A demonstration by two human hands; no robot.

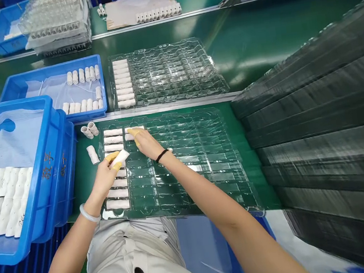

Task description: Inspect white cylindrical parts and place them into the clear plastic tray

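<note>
Hands (105, 175) (146, 143) on white tubes (119, 159)

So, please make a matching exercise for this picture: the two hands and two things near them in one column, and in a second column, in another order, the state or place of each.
Column 1
1. left hand
2. right hand
3. two short white tubes
4. blue plastic crate

Column 2
A. on the green surface, beside the clear plastic tray
B. holds a white roll
C. touches another white roll in the tray
D. contains rows of white pieces

Pairs: 1-B, 2-C, 3-A, 4-D
</note>
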